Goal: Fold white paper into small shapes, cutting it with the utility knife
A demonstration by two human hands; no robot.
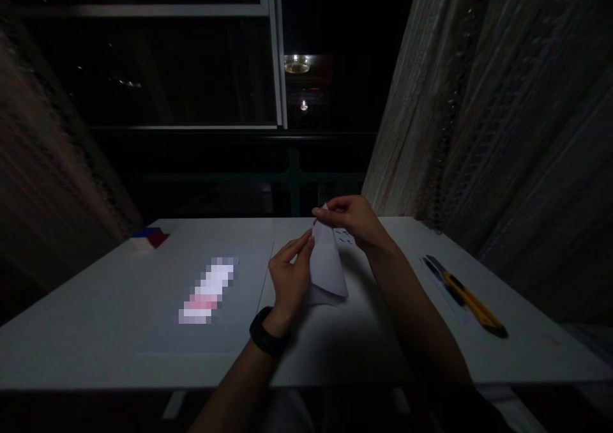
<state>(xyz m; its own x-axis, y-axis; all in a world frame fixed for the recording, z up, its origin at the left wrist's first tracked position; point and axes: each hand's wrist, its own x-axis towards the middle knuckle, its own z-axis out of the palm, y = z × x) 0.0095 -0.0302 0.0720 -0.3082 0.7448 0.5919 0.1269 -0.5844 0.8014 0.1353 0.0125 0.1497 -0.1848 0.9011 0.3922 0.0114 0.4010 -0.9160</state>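
A folded sheet of white paper (328,264) is held up over the middle of the table, its narrow tip at the top and its wider, layered edge below. My left hand (292,270), with a black band on the wrist, pinches the paper's left edge between thumb and fingers. Near the tip, my right hand (352,219) grips the paper between thumb and fingertips. Several small dark marks or scraps (343,236) show on the table behind the paper; I cannot make out what they are.
A lit, pixelated phone-like screen (211,289) lies on a flat white sheet (158,337) at left. Farther left stands a red, blue and white block (149,237). At right lie a yellow utility knife (474,305) and a dark pen-like tool (443,280) on the white table (86,343). Curtains (416,101) flank the window.
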